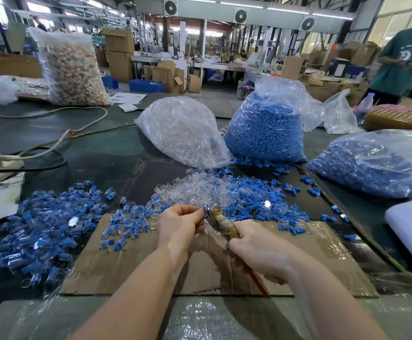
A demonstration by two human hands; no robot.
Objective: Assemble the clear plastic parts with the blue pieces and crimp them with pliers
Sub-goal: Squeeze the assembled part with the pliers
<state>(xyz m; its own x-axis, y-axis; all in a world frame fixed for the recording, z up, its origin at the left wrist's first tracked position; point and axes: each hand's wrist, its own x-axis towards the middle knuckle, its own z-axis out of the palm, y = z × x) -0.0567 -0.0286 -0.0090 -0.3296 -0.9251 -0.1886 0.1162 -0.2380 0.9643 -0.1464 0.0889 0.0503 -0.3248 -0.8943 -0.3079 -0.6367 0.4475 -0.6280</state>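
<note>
A heap of assembled blue-and-clear pieces (45,224) spreads over the dark table (106,153) past the left edge of the cardboard sheet (126,263), whose near part lies bare under both forearms. The left hand (179,228) pinches a small part, too hidden to name, at the nose of the pliers (221,222), and the right hand (255,251) is closed round their handles. Behind lie loose clear plastic parts (195,190) and blue pieces (251,200), then a bag of clear parts (183,131) and two bags of blue pieces (266,128), the rightmost crowding the cardboard's right edge.
</note>
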